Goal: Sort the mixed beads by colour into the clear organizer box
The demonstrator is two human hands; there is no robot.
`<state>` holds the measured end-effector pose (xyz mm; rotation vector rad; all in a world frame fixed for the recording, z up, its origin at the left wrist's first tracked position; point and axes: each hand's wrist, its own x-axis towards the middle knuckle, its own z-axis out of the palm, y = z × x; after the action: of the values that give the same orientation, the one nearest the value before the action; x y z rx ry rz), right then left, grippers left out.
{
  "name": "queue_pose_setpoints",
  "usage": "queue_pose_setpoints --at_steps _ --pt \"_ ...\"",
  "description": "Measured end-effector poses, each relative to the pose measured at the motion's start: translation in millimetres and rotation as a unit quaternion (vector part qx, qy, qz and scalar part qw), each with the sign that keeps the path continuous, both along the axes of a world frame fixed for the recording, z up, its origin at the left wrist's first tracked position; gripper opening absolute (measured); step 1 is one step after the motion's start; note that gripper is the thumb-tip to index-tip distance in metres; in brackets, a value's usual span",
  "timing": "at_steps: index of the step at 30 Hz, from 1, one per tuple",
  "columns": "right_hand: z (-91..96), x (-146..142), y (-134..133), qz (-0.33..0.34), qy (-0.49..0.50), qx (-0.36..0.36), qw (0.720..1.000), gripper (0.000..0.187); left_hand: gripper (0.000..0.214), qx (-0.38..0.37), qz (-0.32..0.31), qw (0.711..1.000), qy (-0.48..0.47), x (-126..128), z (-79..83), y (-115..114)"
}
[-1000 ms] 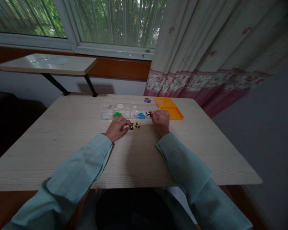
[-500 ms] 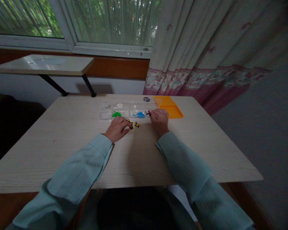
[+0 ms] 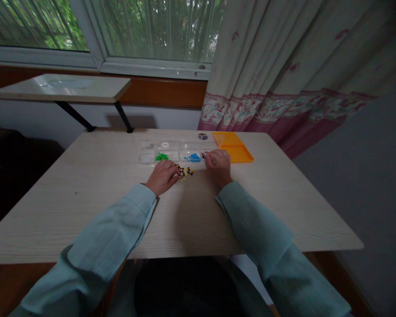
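Observation:
My left hand rests at the left edge of a small pile of yellow and dark brown pieces on the table. Its thumb and fingers are curved but apart. Over the right end of a clear compartment box, my right hand has its fingers pressed together; whatever is in them is hidden. A few dark pieces show beside those fingertips. Green pieces lie in one front compartment, and blue pieces fill part of the one to its right.
An open orange case lies right of the clear box. Behind the box is a small round item. A raised shelf on black legs stands at the back left of the table. A curtain hangs behind.
The view has shifted slightly. My right hand stays at the box's right end with its fingers closed, and my left hand stays by the pile with hardly any movement.

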<state>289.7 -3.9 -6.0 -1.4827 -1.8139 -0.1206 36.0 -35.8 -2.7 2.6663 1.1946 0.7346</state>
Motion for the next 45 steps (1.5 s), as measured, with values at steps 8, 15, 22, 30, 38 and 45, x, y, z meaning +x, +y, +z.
queue_pose_setpoints --at_steps 8,15,22,30,38,45 --pt "5.4 -11 -10 0.099 -0.027 0.021 0.995 0.03 0.018 0.001 0.045 0.992 -0.117 1 -4.2 5" --pt "9.6 -34 -24 0.198 -0.103 -0.001 0.975 0.031 0.023 -0.007 0.039 0.983 -0.179 2 -7.1 8" --pt "9.7 -48 -31 0.23 -0.101 -0.007 0.968 0.024 0.028 -0.014 0.026 0.983 -0.178 2 -4.1 6" --pt "4.4 -50 -28 0.249 -0.089 0.016 0.964 0.026 0.032 -0.005 0.013 0.983 -0.181 1 -2.9 5" --pt "8.7 -52 -31 0.241 -0.098 0.022 0.965 0.027 0.035 -0.013 0.014 0.987 -0.158 -1 -3.6 6" --pt "5.3 -13 -6 0.077 -0.036 0.023 0.996 0.03 0.027 -0.016 0.006 0.994 -0.112 -2 -2.0 3"
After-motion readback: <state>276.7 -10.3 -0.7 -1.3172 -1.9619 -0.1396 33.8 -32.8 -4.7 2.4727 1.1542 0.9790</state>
